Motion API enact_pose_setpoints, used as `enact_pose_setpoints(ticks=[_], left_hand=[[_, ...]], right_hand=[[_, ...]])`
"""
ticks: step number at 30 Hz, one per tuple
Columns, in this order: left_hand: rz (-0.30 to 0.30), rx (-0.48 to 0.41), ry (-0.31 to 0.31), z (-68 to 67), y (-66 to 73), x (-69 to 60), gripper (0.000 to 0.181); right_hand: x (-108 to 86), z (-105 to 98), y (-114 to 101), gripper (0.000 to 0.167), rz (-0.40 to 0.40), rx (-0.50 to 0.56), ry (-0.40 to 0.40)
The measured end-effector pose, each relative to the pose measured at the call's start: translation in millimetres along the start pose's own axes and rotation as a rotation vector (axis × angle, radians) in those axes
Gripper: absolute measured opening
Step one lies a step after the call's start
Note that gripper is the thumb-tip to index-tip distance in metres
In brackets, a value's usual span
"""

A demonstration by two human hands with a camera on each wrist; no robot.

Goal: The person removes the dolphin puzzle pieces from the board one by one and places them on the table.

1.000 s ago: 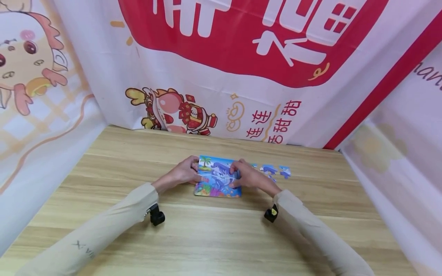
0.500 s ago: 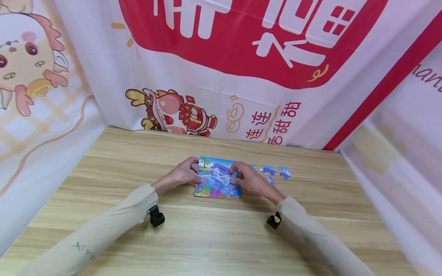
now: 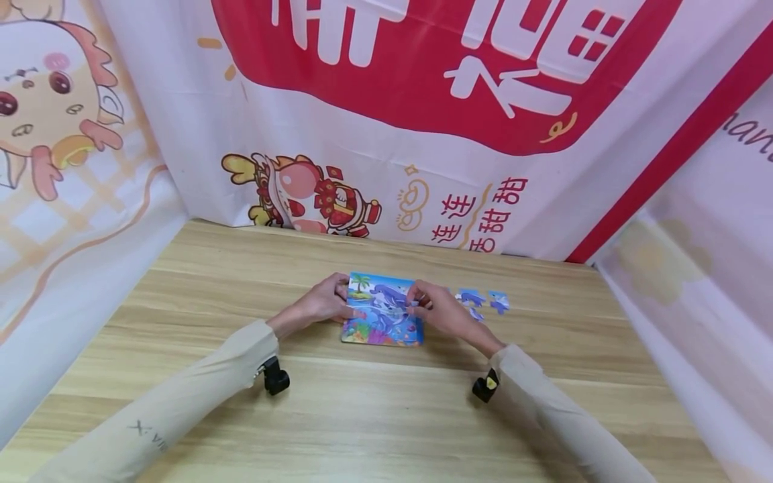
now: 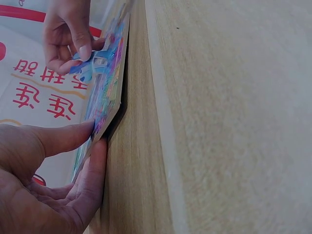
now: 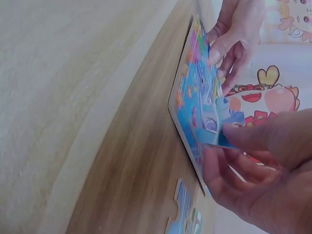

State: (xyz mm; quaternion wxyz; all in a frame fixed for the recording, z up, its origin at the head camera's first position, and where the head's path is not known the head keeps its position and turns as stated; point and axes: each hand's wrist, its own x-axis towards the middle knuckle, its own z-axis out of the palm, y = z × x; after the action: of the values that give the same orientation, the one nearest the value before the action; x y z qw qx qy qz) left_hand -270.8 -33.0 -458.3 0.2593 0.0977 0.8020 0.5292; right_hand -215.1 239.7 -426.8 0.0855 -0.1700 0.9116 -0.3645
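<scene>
A dolphin jigsaw puzzle in a flat board lies on the wooden table, in the middle of the head view. My left hand grips its left edge, the thumb on top and fingers beneath, as the left wrist view shows. Over the right part of the puzzle, my right hand pinches a blue puzzle piece between thumb and fingers. In the left wrist view that piece stands tilted at the picture's surface; whether it touches its neighbours I cannot tell.
Several loose puzzle pieces lie right of the board, partly behind the right hand. The wooden table reaches back to a printed cloth, with more cloth at both sides.
My right hand has shifted slightly right over the puzzle, its fingers drawn closer together on the piece. The left hand and the board stay nearly where they were.
</scene>
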Motion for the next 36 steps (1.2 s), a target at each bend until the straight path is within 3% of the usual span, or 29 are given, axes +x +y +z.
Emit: enact_pose_setpoints(ticks=[5,11,23,27,31,36], left_hand=[[-0.006,0.012,0.004,0.3,1.3,-0.5,0.084],[0.036,-0.008,0.001,-0.6,2.7,-3.6,0.084],[0.006,-0.004,-0.003,-0.1,-0.1,-0.8,0.084],[0.005,-0.001,-0.004,-0.5,-1.1,0.5,0.086],[-0.001,0.006,-0.007,-0.1,-1.4,0.4,0.086],[0.018,-0.016,-0.003,0.1,-0.2,-2.0,0.087]], right_hand=[[-2.0,-2.5,1.8,0.005,-0.033,0.009,-0.108],[-1.8,-7.0,-1.5,0.006,-0.010,0.009,-0.142],[-5.8,-17.0,9.5,0.007,-0.012,0.096,-0.083],[-10.6,-25.3,17.0,0.001,0.021,0.147,-0.104],[-17.2,-35.5,24.4,0.005,0.051,0.166,-0.130],[-26.8,-47.4,35.0,0.020,0.078,0.181,-0.056]])
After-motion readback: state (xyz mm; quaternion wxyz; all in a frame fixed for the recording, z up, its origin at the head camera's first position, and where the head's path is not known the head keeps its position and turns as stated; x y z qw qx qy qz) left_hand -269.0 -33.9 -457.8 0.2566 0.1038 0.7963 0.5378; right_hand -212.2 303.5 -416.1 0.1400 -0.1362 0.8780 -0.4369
